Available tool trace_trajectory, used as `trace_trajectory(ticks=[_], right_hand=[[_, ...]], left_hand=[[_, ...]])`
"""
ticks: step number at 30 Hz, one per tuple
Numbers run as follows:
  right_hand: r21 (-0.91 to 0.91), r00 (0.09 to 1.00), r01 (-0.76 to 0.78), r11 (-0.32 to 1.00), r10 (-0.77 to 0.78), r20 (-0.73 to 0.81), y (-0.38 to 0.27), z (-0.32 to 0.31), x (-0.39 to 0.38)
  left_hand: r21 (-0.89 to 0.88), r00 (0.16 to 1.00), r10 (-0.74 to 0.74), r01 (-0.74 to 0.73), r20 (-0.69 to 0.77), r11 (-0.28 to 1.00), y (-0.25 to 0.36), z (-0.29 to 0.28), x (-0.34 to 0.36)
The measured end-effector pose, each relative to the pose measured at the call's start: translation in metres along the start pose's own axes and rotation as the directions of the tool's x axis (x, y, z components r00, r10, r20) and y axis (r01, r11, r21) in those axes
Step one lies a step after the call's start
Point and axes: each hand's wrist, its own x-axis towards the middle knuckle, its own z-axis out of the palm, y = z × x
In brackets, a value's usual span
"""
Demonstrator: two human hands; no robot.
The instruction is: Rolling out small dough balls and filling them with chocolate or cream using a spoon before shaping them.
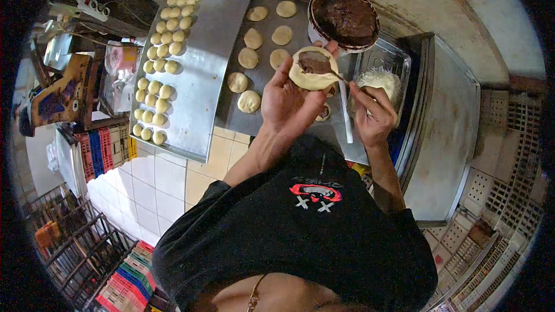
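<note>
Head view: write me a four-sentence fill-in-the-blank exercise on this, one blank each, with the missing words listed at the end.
1. The left hand holds a pale round of ____.
2. The right hand grips a thin utensil at a filling whose colour is ____.
3. On the leftmost metal tray, the small pieces are shaped like ____.
4. The shreds in the clear container are coloured ____.

Missing words: dough; brown; balls; white.
</note>
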Motion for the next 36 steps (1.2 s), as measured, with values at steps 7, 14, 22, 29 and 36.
trace_trajectory(ticks=[7, 14, 22, 29, 36], right_hand=[[-0.033, 0.998, 0.050, 0.998, -0.048, 0.051, 0.012, -0.006, -0.012], [-0.374, 0.997, 0.021, 0.927, 0.009, 0.079, 0.084, -0.019, 0.068], [0.276, 0.932, -0.291, 0.916, 0.207, 0.296, 0.038, 0.048, 0.063], [0.719, 0.728, -0.640, 0.271, 0.512, 0.456, -0.029, 0.078, -0.011], [0.180, 0.936, -0.351, 0.919, 0.343, 0.074, -0.037, 0.056, -0.007]], left_hand=[[-0.261, 0.980, 0.197, -0.197, -0.025, 0.945, 0.052, -0.013, -0.013], [0.151, 0.927, 0.373, -0.374, 0.037, 0.915, 0.096, -0.008, -0.042], [0.237, 0.983, 0.166, -0.144, -0.074, 0.961, 0.057, -0.023, -0.042], [0.421, 0.982, 0.084, -0.005, -0.170, 0.907, 0.036, -0.051, -0.019], [0.979, 0.987, 0.103, 0.108, -0.127, 0.174, 0.024, -0.038, -0.015]])
